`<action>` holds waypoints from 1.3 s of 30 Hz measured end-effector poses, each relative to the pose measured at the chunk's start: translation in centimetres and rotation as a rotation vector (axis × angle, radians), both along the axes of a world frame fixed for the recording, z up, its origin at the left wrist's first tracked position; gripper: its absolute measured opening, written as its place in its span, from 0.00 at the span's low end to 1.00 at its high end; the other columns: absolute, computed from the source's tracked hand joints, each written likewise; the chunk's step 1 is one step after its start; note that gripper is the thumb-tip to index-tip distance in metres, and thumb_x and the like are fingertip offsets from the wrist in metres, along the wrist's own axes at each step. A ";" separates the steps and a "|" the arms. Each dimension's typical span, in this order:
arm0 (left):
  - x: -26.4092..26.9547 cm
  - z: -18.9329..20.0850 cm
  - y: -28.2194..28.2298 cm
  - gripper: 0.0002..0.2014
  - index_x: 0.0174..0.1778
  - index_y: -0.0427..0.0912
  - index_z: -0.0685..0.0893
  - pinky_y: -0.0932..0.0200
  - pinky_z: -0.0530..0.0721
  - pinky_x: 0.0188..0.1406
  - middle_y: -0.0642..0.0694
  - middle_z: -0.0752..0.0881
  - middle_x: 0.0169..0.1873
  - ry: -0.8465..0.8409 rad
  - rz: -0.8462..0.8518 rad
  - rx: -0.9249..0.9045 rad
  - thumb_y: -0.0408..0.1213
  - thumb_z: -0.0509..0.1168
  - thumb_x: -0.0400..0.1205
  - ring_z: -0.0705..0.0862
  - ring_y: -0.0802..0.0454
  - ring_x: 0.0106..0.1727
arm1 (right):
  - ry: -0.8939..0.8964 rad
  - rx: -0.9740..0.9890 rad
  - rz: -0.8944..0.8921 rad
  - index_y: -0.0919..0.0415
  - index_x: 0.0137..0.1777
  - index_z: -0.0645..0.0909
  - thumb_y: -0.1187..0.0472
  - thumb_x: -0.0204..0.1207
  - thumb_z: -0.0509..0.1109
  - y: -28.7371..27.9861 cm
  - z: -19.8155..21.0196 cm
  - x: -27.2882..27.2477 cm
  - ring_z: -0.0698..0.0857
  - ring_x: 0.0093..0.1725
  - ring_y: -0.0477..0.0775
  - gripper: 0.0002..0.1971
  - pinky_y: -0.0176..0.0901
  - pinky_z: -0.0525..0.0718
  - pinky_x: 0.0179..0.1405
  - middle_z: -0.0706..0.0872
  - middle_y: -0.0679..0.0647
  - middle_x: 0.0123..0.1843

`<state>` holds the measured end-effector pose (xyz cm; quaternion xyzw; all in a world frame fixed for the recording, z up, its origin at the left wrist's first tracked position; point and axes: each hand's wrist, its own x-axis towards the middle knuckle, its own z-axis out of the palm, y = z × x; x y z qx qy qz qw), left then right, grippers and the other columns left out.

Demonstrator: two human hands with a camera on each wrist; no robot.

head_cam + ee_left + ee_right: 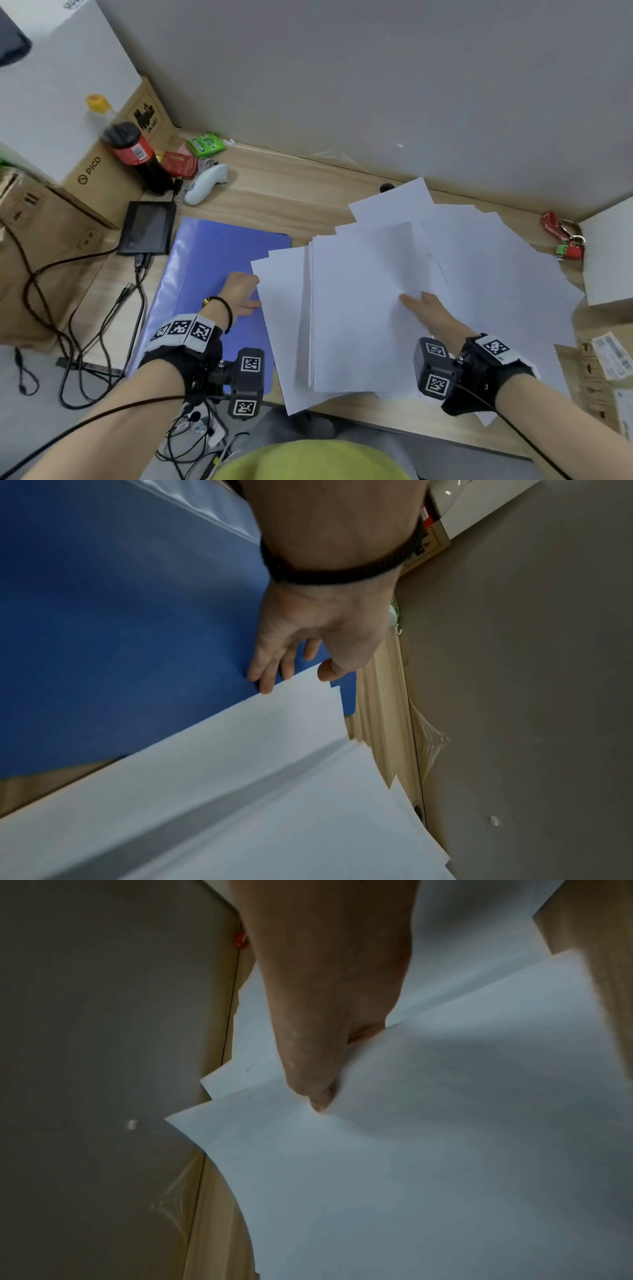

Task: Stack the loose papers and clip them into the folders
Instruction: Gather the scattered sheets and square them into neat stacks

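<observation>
A blue folder (212, 274) lies shut on the left of the wooden desk (301, 202). Loose white papers (486, 274) fan across the middle and right, and a rougher stack (349, 325) overlaps the folder's right edge. My left hand (255, 291) lies on the folder (120, 642) with its fingers (267, 680) straight, their tips against the left edge of a sheet (274, 737). My right hand (411, 299) pinches one sheet (445, 1150) off the top of the stack: the thumb (315, 1085) lies on top and the fingers are hidden beneath. That sheet is lifted and bowed.
At the back left stand a cola bottle (132, 150), a white controller (205, 183), a black device (147, 228) with cables (85, 342), and cardboard boxes (102, 178). Red keys (565, 240) and a white box (609, 253) sit at the right. A grey partition (376, 85) closes the back.
</observation>
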<state>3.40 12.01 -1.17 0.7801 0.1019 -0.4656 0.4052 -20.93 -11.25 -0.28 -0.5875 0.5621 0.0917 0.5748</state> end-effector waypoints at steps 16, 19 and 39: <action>-2.2 -1.0 -2.6 0.27 0.80 0.41 0.60 0.51 0.80 0.62 0.38 0.74 0.65 0.046 0.056 -0.148 0.32 0.60 0.85 0.78 0.43 0.59 | -0.053 0.057 0.044 0.60 0.82 0.58 0.60 0.86 0.57 0.8 -3.6 3.3 0.71 0.74 0.54 0.26 0.47 0.69 0.74 0.68 0.52 0.77; -2.2 -1.4 -2.6 0.30 0.82 0.39 0.55 0.54 0.81 0.57 0.39 0.76 0.60 0.083 0.085 -0.186 0.31 0.60 0.85 0.79 0.46 0.55 | -0.084 0.019 -0.014 0.62 0.73 0.65 0.63 0.81 0.64 0.6 -4.4 3.6 0.81 0.53 0.56 0.22 0.45 0.80 0.48 0.79 0.58 0.63; -3.3 -1.4 -3.7 0.25 0.67 0.48 0.74 0.50 0.80 0.67 0.52 0.82 0.62 -0.053 -0.242 -0.316 0.45 0.73 0.77 0.82 0.52 0.63 | -0.281 0.020 -0.019 0.62 0.62 0.80 0.66 0.81 0.65 -0.3 -0.9 -0.2 0.87 0.48 0.56 0.11 0.46 0.84 0.45 0.88 0.57 0.51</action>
